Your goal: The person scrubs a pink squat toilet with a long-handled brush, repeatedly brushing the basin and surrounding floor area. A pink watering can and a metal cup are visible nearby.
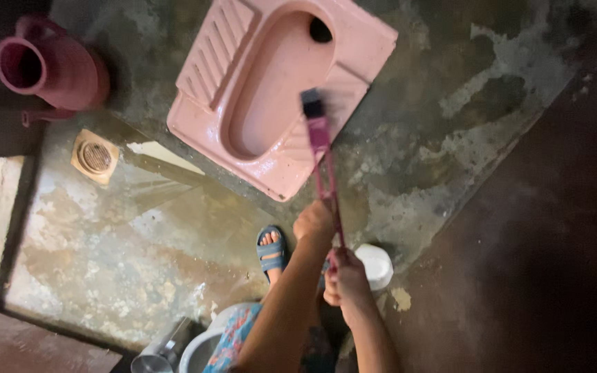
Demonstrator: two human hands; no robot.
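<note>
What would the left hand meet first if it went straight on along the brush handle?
Probably the pink squat pan: the left hand points up the brush handle, whose head sits over the pan's near rim. Depth is unclear, so contact cannot be told.

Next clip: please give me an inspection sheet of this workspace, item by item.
Surface: wet, stained concrete floor.
Job's things: pink squat toilet pan; long pink brush, blurred head on the pan's right footrest.
Clutter: pink jug at top left; square floor drain; white round container by the hands; metal vessel at the bottom edge.
Grippers: left hand and right hand both grip the brush handle.
Cables: nothing seen.
Surroundings: dark wall at right; one foot in a blue sandal.
</note>
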